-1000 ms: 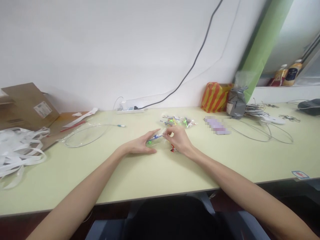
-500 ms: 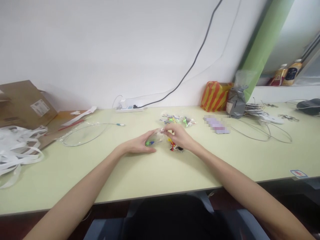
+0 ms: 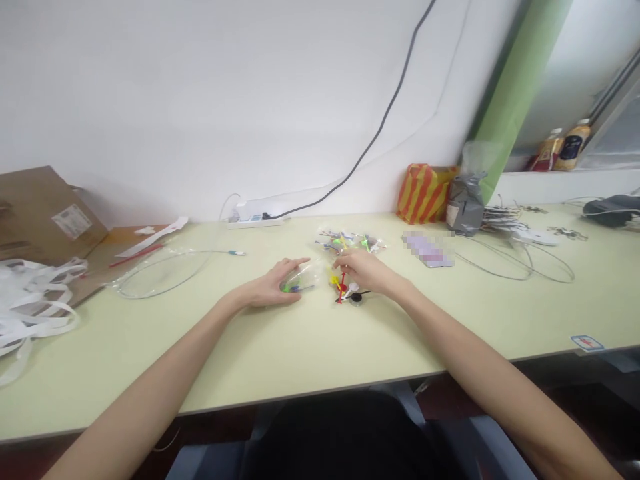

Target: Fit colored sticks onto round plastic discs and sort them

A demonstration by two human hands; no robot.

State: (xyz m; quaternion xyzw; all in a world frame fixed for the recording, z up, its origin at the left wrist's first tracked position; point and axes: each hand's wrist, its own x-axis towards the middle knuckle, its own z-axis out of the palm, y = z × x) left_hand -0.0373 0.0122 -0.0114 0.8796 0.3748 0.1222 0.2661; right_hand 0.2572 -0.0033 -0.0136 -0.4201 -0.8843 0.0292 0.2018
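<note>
Right hand (image 3: 369,270) moved off clear bag (image 3: 311,273), now over coloured pieces (image 3: 343,289); fingertips blurred, can't tell grip. Left hand (image 3: 267,285) grip curled round bag, contents half hidden.

Soft, bright light covers the table (image 3: 280,353); beneath it is dark; on it, a purple object (image 3: 433,253) is pixelated.

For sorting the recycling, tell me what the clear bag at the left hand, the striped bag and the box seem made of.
Clear bag: thin, glossy plastic, being see-through with bright highlights. Striped bag: probably smooth plastic by its creases, though fabric is possible. Box: likely matt cardboard, judging by its brown, stiff panels.
</note>
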